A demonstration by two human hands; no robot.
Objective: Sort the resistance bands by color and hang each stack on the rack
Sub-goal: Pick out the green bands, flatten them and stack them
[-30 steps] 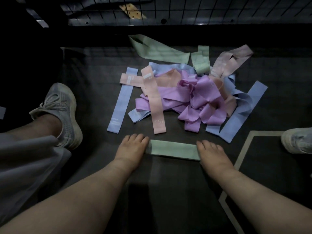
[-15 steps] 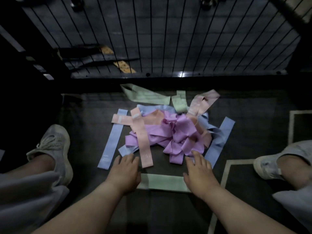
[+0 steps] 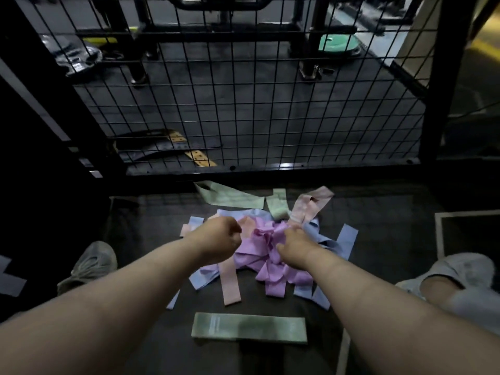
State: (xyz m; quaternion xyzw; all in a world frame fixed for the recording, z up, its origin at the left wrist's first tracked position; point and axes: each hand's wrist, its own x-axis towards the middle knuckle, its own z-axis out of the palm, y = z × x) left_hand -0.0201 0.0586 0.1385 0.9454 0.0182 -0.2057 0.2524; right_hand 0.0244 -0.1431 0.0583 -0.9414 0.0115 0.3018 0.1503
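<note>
Dark gym floor [image 3: 146, 228] by a wire fence [image 3: 243, 104] — left hand [image 3: 219, 240] curled, right hand [image 3: 294, 242] buried in the purple bands [image 3: 273, 284], can't tell either grip — that tangle could drag other colors along.

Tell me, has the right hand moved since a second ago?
Yes. The right hand left the right end of the flat green band and went forward onto the purple bands in the pile.

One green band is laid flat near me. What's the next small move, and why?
Probably reach the right hand past the purple tangle to the folded green band at the pile's far edge: only one flat green band starts that stack, and two green ones lie loose there.
</note>
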